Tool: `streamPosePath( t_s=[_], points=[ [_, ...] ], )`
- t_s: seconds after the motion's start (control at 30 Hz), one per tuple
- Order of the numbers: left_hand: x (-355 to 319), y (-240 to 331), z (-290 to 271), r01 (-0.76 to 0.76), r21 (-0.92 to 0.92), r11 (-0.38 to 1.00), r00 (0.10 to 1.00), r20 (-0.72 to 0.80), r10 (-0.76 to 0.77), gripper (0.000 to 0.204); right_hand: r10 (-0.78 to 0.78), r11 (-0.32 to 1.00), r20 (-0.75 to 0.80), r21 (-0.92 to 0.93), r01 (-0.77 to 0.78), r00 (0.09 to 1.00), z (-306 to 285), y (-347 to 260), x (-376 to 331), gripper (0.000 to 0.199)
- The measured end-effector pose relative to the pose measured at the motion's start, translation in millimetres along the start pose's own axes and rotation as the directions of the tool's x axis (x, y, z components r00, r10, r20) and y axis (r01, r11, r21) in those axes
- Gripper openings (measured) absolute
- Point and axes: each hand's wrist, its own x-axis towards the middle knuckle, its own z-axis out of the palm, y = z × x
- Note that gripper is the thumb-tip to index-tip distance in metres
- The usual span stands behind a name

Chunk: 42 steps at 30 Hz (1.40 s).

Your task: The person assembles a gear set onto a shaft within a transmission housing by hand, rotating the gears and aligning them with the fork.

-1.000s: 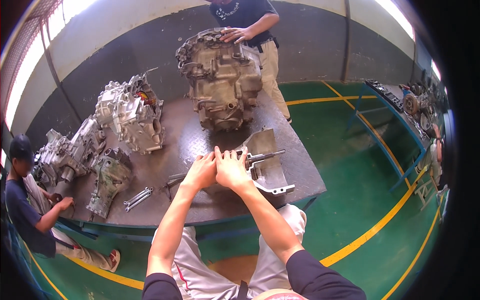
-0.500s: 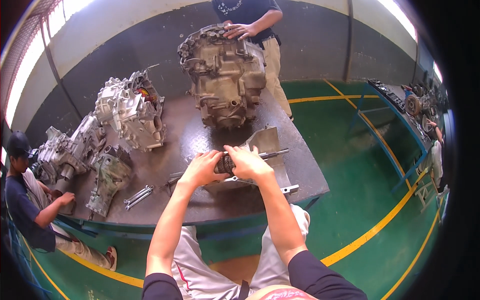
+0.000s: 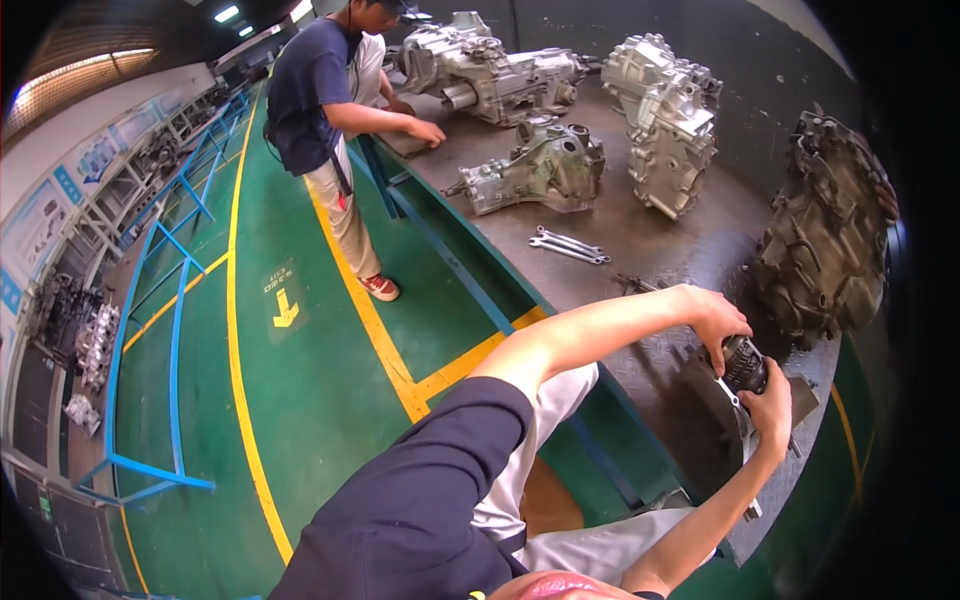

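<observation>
Near the table's right end, my left hand point(image 3: 714, 318) and my right hand point(image 3: 770, 404) are closed from two sides around a dark toothed gear cluster point(image 3: 744, 364). It lies at an open metal housing point(image 3: 704, 392) with a pale machined rim. A shaft runs through the gears, and its thin end shows past my right hand. Whether the cluster rests on the housing or is raised off it, I cannot tell. My fingers cover part of the teeth.
Several wrenches point(image 3: 570, 245) lie on the metal table point(image 3: 625, 270). Beyond them stand a small greenish gearbox casing point(image 3: 545, 172), a silver transmission point(image 3: 500, 75) and an upright silver casing point(image 3: 665, 125). A large brown gearbox point(image 3: 825, 230) is close on the right. A co-worker point(image 3: 320, 100) stands at the far left edge.
The view has swung to the left, so the hands and housing now appear lower right and the aisle has come into sight. Both hands stay around the gear cluster.
</observation>
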Motion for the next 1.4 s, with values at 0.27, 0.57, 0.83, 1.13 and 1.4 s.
streamPosePath(
  t_s=[0.27, 0.57, 0.83, 1.13, 1.4],
  points=[
    [6.0, 7.5, 9.4, -0.019, 0.048, 0.999, 0.998, -0.054, 0.022, 0.085, -0.012, 0.997, 0.009, -0.071, 0.012, 1.0, 0.4, -9.0, -3.1, 0.077],
    [11.5, 10.6, 10.2, -0.055, 0.142, 0.988, 0.997, -0.041, 0.061, 0.082, 0.072, 0.997, 0.028, -0.038, -0.071, 0.997, -11.8, -4.0, -8.2, 0.076],
    [15.7, 15.0, 25.0, -0.045, 0.142, 0.989, 0.979, -0.193, 0.072, 0.081, 0.011, 0.966, 0.009, -0.258, -0.008, 1.0, 12.6, -19.0, 1.1, 0.07],
    [11.9, 17.8, 22.6, -0.024, 0.147, 0.989, 0.97, -0.235, 0.058, 0.074, -0.009, 0.976, -0.023, -0.216, 0.004, 1.0, 7.5, -20.7, -10.8, 0.071],
    [2.0, 12.4, 23.5, -0.006, 0.115, 0.993, 0.969, -0.244, 0.034, 0.072, -0.009, 0.971, -0.055, -0.239, -0.005, 0.998, 3.2, -17.0, -16.2, 0.071]
  ],
)
